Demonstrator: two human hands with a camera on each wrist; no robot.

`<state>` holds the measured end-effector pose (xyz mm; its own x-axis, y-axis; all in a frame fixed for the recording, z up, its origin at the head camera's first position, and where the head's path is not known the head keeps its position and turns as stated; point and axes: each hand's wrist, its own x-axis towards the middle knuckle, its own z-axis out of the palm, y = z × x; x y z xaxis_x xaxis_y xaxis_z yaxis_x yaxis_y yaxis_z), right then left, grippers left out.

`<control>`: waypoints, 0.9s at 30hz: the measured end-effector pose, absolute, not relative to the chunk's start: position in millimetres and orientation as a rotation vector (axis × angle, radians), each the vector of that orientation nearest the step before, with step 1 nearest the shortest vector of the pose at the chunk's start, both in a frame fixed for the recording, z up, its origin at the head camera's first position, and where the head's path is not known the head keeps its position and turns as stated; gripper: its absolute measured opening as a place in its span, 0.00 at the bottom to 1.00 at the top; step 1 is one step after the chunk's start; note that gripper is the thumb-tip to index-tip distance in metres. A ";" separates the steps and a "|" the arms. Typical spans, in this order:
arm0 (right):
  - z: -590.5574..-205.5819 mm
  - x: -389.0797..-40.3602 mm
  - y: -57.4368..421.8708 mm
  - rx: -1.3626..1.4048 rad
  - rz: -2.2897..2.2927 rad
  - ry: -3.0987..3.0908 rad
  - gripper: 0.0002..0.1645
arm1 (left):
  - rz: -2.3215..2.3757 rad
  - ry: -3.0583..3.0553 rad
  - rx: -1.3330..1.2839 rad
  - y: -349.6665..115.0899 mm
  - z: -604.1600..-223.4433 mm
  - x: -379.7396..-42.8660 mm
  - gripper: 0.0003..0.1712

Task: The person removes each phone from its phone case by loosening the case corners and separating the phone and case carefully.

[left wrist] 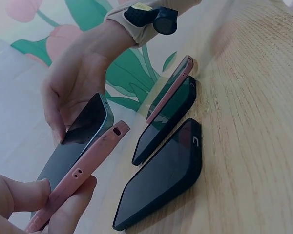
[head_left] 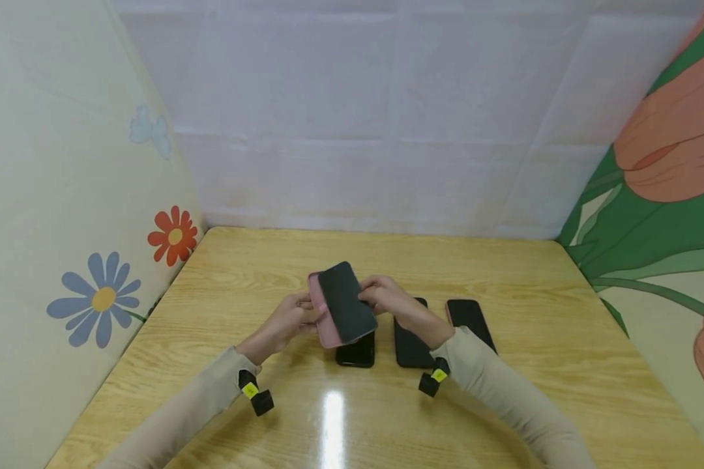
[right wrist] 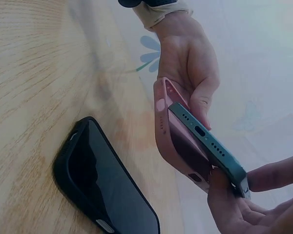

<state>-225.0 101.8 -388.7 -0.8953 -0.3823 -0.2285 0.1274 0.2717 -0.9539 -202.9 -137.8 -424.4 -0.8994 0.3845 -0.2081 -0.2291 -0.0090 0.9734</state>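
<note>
We have the phone (head_left: 346,303) and the pink case (head_left: 326,326) up above the table (head_left: 258,260), one in each hand. Our left hand (head_left: 287,320) is clamped on the long edge of the case, its thumb and fingers on opposite faces; whether that thumb also touches the phone we cannot tell. Our right hand (head_left: 384,298) pinches the phone between thumb and fingers by its right long side. What counts most, as we judge it, is the angle between the two. The phone lies over the right part of the case, its dark face up, its long axis running the same general way as the case's but turned a little out of line, so that its far end sticks out past the case. The right wrist view shows a wedge: the phone's left edge dips close to the case near our left hand, while the right edge stands lifted off the case's right wall, and the gap widens toward our right fingers. So the right hand is the nearer one to the raised edge, and the left hand backs the low side. Below, a left phone (head_left: 356,355) lies on the table partly under the case in the head view; to its right lie a middle phone (head_left: 412,345) and a pink-edged phone (head_left: 470,316), set side by side but apart.
</note>
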 end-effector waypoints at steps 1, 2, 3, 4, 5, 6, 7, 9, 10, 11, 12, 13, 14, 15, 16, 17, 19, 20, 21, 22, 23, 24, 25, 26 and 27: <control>-388.7 -225.2 102.3 -0.233 -1.663 2.130 0.19 | 1.959 1.864 0.153 -138.3 -424.6 -202.9 0.27; -388.5 -225.4 102.8 -0.232 -1.669 2.127 0.18 | 1.955 1.873 0.148 -138.9 -424.8 -202.8 0.27; -388.3 -225.6 103.2 -0.228 -1.676 2.124 0.18 | 1.951 1.879 0.143 -139.4 -424.8 -202.7 0.27; -388.2 -225.7 103.6 -0.228 -1.681 2.121 0.18 | 1.947 1.881 0.139 -139.8 -424.9 -202.6 0.26; -388.0 -225.8 103.8 -0.228 -1.685 2.119 0.17 | 1.943 1.883 0.136 -140.2 -424.9 -202.5 0.26; -388.0 -226.1 104.2 -0.228 -1.689 2.118 0.17 | 1.939 1.886 0.135 -140.7 -425.0 -202.4 0.26; -387.9 -226.2 104.6 -0.230 -1.690 2.120 0.17 | 1.936 1.890 0.135 -141.1 -425.1 -202.2 0.26; -387.8 -226.3 105.0 -0.227 -1.692 2.125 0.17 | 1.933 1.892 0.139 -142.0 -425.4 -202.0 0.27; -387.9 -226.5 105.2 -0.225 -1.691 2.129 0.17 | 1.934 1.892 0.141 -142.3 -425.5 -201.9 0.27; -387.9 -226.6 105.3 -0.223 -1.690 2.134 0.17 | 1.934 1.892 0.145 -142.7 -425.7 -201.8 0.27; -388.2 -226.6 105.4 -0.223 -1.690 2.138 0.17 | 1.935 1.891 0.146 -143.2 -426.1 -201.6 0.27; -387.7 -226.3 105.4 -0.218 -1.690 2.142 0.18 | 1.936 1.888 0.146 -143.7 -426.5 -201.4 0.27; -387.4 -225.9 105.3 -0.212 -1.693 2.145 0.18 | 1.935 1.885 0.149 -144.3 -427.0 -201.3 0.27; -387.2 -225.7 105.4 -0.207 -1.695 2.148 0.18 | 1.933 1.884 0.151 -145.0 -427.6 -201.0 0.27; -386.9 -225.3 105.6 -0.201 -1.697 2.151 0.18 | 1.930 1.881 0.153 -145.6 -428.0 -200.7 0.27; -386.4 -225.0 105.9 -0.196 -1.703 2.153 0.19 | 1.927 1.880 0.154 -146.3 -428.4 -200.2 0.27; -385.1 -224.3 106.3 -0.187 -1.713 2.155 0.19 | 1.924 1.879 0.157 -147.4 -429.7 -199.5 0.27; -384.8 -224.4 106.4 -0.183 -1.718 2.157 0.19 | 1.923 1.879 0.158 -147.7 -429.9 -199.2 0.27; -384.4 -224.6 106.8 -0.181 -1.718 2.161 0.19 | 1.923 1.878 0.155 -147.9 -430.1 -198.9 0.27; -383.9 -224.9 106.9 -0.176 -1.721 2.165 0.19 | 1.923 1.879 0.150 -147.9 -430.2 -198.7 0.27; -383.7 -225.5 107.2 -0.177 -1.720 2.170 0.20 | 1.924 1.881 0.146 -147.8 -430.2 -198.6 0.27; -383.3 -225.9 107.2 -0.173 -1.718 2.176 0.20 | 1.925 1.883 0.141 -147.7 -430.3 -198.6 0.27; -383.1 -226.7 107.3 -0.170 -1.716 2.183 0.20 | 1.923 1.887 0.137 -147.7 -430.0 -198.5 0.27; -382.9 -227.5 107.3 -0.165 -1.717 2.188 0.20 | 1.922 1.891 0.132 -147.6 -429.7 -198.5 0.27; -382.6 -228.2 107.4 -0.160 -1.718 2.194 0.21 | 1.920 1.897 0.128 -147.6 -429.7 -198.6 0.27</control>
